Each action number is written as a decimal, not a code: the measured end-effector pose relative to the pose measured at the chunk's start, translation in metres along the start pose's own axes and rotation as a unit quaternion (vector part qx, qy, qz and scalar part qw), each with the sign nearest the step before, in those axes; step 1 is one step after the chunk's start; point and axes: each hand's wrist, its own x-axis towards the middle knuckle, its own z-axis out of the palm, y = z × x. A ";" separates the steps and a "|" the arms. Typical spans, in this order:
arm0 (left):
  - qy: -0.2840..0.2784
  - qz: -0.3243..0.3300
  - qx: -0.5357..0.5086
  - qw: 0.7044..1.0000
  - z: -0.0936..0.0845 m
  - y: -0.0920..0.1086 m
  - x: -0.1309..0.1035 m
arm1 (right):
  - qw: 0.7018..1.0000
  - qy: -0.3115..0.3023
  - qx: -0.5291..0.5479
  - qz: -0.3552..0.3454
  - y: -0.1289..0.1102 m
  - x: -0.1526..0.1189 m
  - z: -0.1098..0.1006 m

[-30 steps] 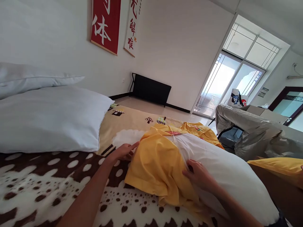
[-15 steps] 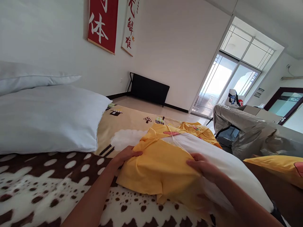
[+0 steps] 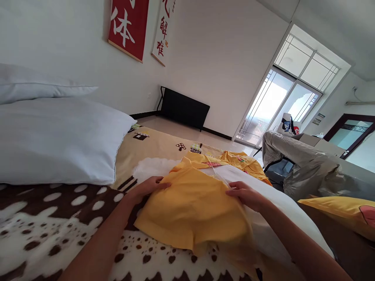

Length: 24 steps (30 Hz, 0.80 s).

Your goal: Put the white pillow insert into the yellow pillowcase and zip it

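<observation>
A pair of yellow shorts lies spread over the blanket and the edge of a white pillow, legs toward me. My left hand grips the upper left side of the shorts between thumb and fingers. On the upper right side, my right hand pinches the cloth, fingers closed. Thin white strings run between the waist and more yellow cloth with a pink print just beyond. Farther back is a crumpled yellow garment. The white pillow sits under and beside my right hand.
White pillows are stacked at left on a brown and white patterned blanket. A yellow printed cushion is at right. Behind it stands furniture under grey plastic sheeting. A black folded panel leans by the wall.
Both hands have shifted slightly outward, and the shorts look flatter and wider, their lower edge spread closer to me. The view has tilted a little.
</observation>
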 end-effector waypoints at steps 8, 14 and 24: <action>-0.011 -0.011 -0.139 0.990 -0.007 0.000 -0.006 | 0.984 -0.121 -0.124 -0.029 -0.027 0.029 0.033; 0.024 0.011 -0.236 0.971 -0.010 0.006 -0.007 | 0.988 -0.054 0.114 -0.089 -0.014 0.032 0.012; -0.110 0.003 -0.161 0.981 0.000 0.005 -0.018 | 0.979 0.087 0.173 -0.057 0.001 0.045 -0.020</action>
